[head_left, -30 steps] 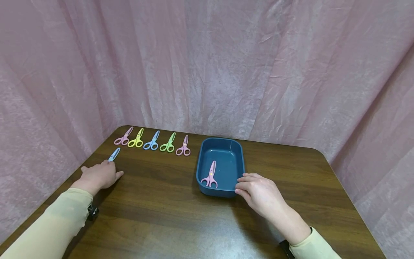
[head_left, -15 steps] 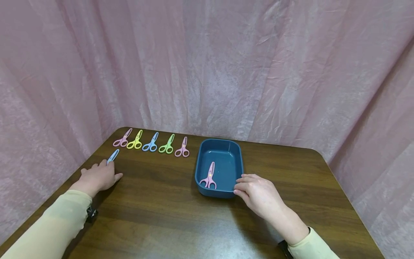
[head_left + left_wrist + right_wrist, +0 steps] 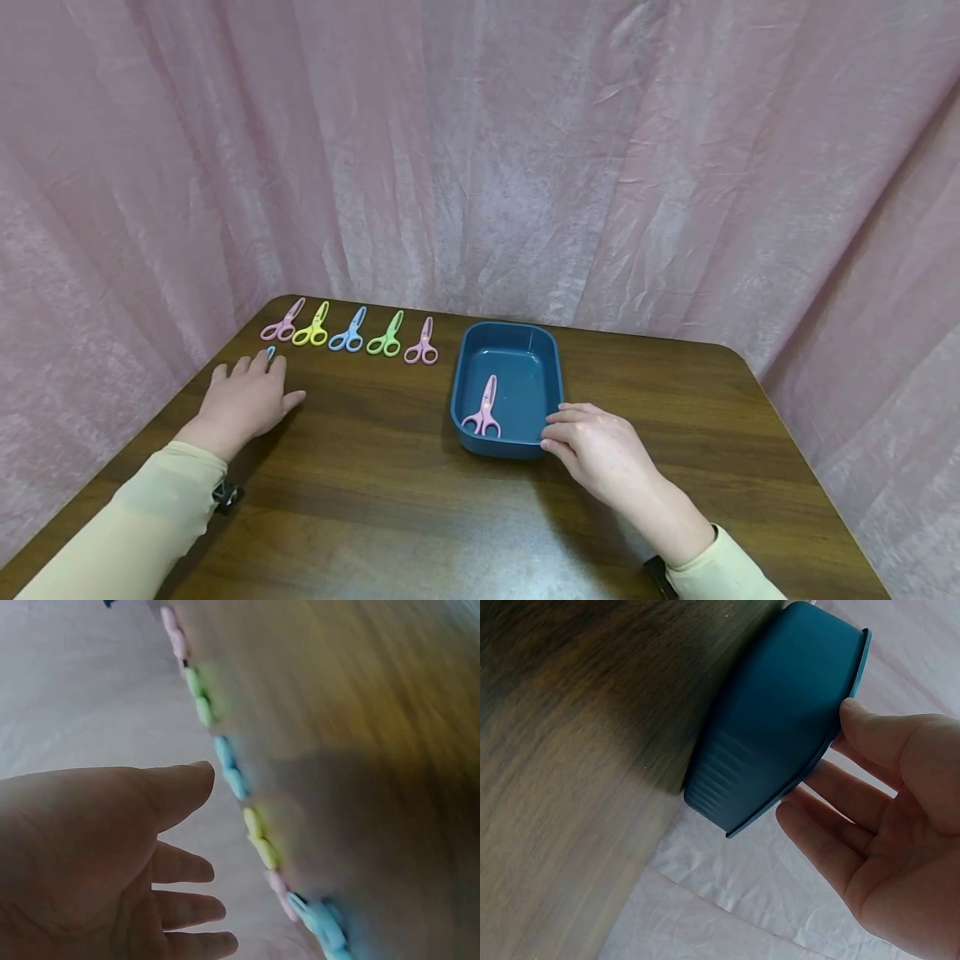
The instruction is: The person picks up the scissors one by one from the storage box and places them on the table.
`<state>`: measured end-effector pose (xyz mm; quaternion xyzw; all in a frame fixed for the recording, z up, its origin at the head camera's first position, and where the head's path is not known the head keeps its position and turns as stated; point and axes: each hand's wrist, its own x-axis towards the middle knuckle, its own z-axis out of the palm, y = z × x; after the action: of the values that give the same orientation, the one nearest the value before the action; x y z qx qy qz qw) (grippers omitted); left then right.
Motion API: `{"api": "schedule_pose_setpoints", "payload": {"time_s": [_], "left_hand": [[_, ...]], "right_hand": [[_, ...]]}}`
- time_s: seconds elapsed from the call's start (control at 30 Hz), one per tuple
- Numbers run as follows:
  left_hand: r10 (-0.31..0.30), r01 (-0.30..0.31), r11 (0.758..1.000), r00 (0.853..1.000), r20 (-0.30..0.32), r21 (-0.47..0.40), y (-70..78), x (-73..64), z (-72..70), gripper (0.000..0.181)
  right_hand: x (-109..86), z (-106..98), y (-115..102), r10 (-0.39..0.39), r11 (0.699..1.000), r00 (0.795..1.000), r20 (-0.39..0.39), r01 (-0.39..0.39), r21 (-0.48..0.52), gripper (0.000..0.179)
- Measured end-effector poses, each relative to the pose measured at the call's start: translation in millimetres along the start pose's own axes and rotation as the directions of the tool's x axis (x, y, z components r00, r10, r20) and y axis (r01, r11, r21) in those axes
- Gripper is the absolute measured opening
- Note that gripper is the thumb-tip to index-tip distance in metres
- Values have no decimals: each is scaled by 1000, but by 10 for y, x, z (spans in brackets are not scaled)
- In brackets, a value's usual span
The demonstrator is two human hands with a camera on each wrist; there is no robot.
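Observation:
My left hand [image 3: 245, 404] has its fingers spread and holds nothing, above the left part of the table. It hides most of a light-blue pair of scissors, whose blade tip [image 3: 271, 353] shows beyond the fingers. In the left wrist view, these light-blue scissors [image 3: 326, 922] lie on the wood, apart from the hand. With thumb and fingers, my right hand [image 3: 600, 446] pinches the rim of a dark blue box [image 3: 506, 450] at its near right corner. A pink pair of scissors [image 3: 486, 408] leans inside the box, handles toward me.
Along the table's back left edge runs a row of scissors: pink [image 3: 282, 322], yellow [image 3: 312, 327], blue [image 3: 348, 332], green [image 3: 387, 335] and another pink pair [image 3: 422, 343]. A pink curtain [image 3: 525, 167] hangs behind the wooden table [image 3: 390, 500].
My left hand has come up off the light-blue scissors and shifted slightly right, its fingers now spread over them. The right hand stays at the box rim.

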<state>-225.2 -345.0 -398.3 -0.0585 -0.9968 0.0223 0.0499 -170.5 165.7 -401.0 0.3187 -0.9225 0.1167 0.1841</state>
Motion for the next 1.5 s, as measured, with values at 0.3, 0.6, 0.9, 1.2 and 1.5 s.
{"api": "schedule_pose_setpoints", "payload": {"time_s": [0.3, 0.6, 0.9, 1.2, 1.5], "left_hand": [[79, -78, 997, 994, -70, 11, 335, 41, -110, 72], [152, -151, 988, 978, -141, 12, 726, 84, -197, 74], [207, -212, 977, 963, -175, -13, 1138, 121, -285, 74], [274, -279, 960, 931, -242, 15, 1442, 158, -326, 72], [322, -330, 944, 907, -270, 14, 1669, 191, -352, 75]], "right_hand": [[-9, 4, -6, -9, 1000, 1000, -9, 8, -2, 12], [-9, 4, -1, 19, 1000, 1000, 14, -19, -3, 13], [-14, 7, 4, 0, 1000, 1000, -8, 0, -6, 13], [-11, 14, 12, 5, 1000, 1000, 22, -5, -11, 13], [-12, 14, 12, -1, 1000, 1000, 26, 1, -21, 12]]}}
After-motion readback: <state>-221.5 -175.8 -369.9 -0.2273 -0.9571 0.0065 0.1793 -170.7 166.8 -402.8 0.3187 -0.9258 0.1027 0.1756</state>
